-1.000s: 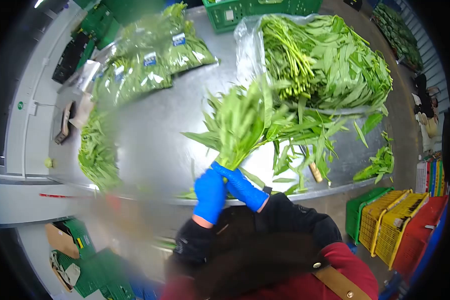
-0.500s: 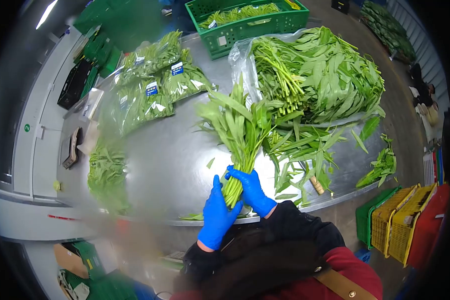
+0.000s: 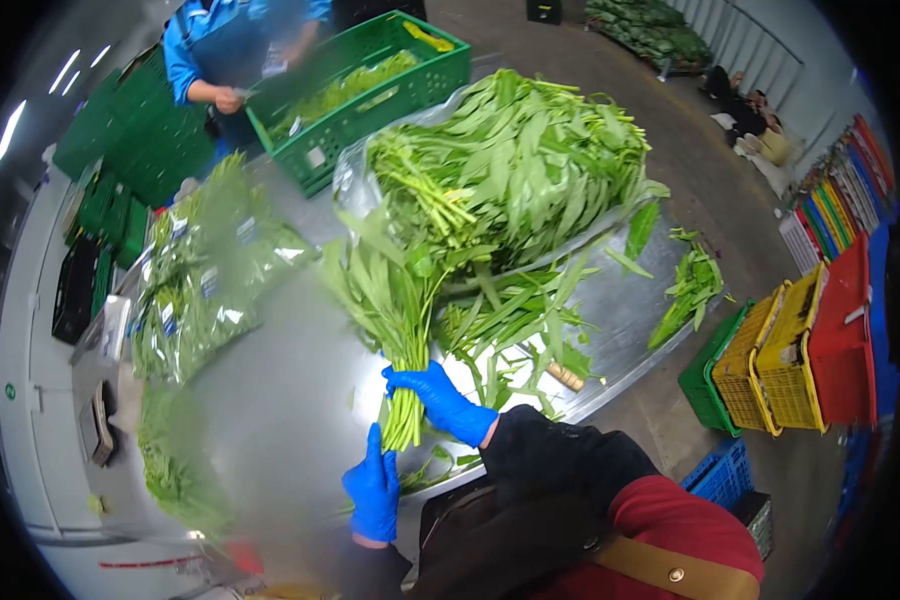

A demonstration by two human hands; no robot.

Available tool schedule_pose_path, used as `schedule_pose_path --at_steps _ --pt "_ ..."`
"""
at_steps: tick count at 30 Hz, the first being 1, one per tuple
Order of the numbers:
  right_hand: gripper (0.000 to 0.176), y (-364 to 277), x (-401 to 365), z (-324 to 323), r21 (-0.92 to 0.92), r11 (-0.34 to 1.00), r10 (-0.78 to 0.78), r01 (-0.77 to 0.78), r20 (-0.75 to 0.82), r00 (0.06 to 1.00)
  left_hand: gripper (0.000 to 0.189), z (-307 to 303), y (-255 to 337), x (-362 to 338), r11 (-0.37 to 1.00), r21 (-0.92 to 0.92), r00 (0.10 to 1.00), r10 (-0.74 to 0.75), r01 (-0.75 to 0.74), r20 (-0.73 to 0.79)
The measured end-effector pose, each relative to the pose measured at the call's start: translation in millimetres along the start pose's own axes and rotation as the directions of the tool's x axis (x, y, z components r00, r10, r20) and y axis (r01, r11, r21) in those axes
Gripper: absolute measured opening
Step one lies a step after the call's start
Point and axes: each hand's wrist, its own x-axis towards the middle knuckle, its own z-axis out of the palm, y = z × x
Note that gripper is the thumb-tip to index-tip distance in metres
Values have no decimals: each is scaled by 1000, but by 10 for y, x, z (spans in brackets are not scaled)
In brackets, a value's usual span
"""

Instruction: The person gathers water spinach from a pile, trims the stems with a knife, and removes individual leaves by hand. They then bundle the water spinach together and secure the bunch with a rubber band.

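Note:
A leafy green bunch (image 3: pixel 395 300) stands over the steel table (image 3: pixel 290 400), stems towards me. My right hand (image 3: pixel 440 398), in a blue glove, is closed round its stems. Just below and left of the stem ends is my left hand (image 3: pixel 373 490), also gloved in blue, with fingers apart and nothing seen in it. Beyond the bunch a large heap of greens (image 3: pixel 540 170) lies in a clear plastic bag. Loose leaves surround a wooden handle (image 3: pixel 566 376) to the right of my right hand.
Bagged greens (image 3: pixel 205 270) lie at the left, with a loose pile (image 3: pixel 170 450) nearer me. A co-worker in blue (image 3: pixel 195 60) stands behind a green crate (image 3: pixel 315 155). Yellow crates (image 3: pixel 790 365) and a red crate (image 3: pixel 840 340) stand at the right.
The view has swung to the right. My left hand has come off the stems and opened, while my right hand keeps its hold. A co-worker now shows behind the green crate.

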Motion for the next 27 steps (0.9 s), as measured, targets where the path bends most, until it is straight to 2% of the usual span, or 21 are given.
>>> schedule_pose_path --at_steps 2,3,5,6,8,9,10,13,14,15,16,17,18,19,21,22,23,24,25,27 --pt "25 -84 0 26 39 999 -18 20 -65 998 42 -49 -28 -10 999 44 1000 5 -5 -1" --pt "16 -142 -26 69 56 997 -39 45 -103 994 40 -117 -20 -17 997 9 997 -72 71 7" --pt "17 -190 -21 45 21 1000 -15 17 -96 995 36 -227 -32 2 975 -60 976 -213 215 33" --pt "17 -189 -10 38 24 1000 -16 18 -77 997 43 -191 -163 -19 935 -112 942 -336 336 23" --pt "16 -203 -20 60 31 1000 7 -6 -41 999 48 -172 -309 76 957 237 984 -146 167 -102" --pt "17 -215 -36 89 47 998 38 -37 -23 999 51 -182 -314 145 907 411 989 -38 95 -144" --pt "25 -232 -73 120 53 994 99 -97 -26 995 62 -226 -272 124 917 302 965 -258 261 -51" --pt "37 -280 -207 279 178 977 108 -121 78 991 64 -274 -198 146 912 -52 904 -411 408 -115" --pt "47 -292 -258 323 181 964 173 -193 121 977 65 -191 -227 123 754 -510 889 -456 414 47" --pt "40 -332 -335 376 138 968 190 -210 144 971 67 -14 -317 114 395 -833 879 -430 388 206" --pt "34 -363 -431 431 103 966 219 -237 164 962 69 142 -384 66 -73 -942 876 -350 327 332" --pt "29 -338 -522 453 73 958 261 -277 179 949 74 290 -283 106 -237 -904 890 -210 356 406" --pt "22 -263 -597 435 120 938 305 -326 165 938 63 562 -442 -141 -582 -751 910 -41 313 411" --pt "18 -99 -598 318 162 900 375 -405 185 908 63 709 -423 -299 -663 -669 891 -7 337 455" --pt "20 354 -539 -14 339 781 475 -524 221 852 63 912 -215 -491 -530 -746 839 -112 403 533" --pt "24 570 -541 -239 126 879 419 -461 259 870 64 952 -91 -605 -288 -840 830 -196 460 522" --pt "30 750 -409 -414 141 699 695 -701 97 712 65 970 -13 -670 -101 -871 839 -235 481 491" --pt "32 775 -398 -445 101 670 730 -736 92 677 66 997 30 -695 47 -870 844 -272 491 462" --pt "35 768 -397 -489 58 645 757 -762 87 648 67 1035 48 -703 92 -865 842 -303 493 447" --pt "39 387 -517 -234 -181 718 676 -672 -46 735 75 1149 -41 -670 -479 -729 726 -241 489 645"
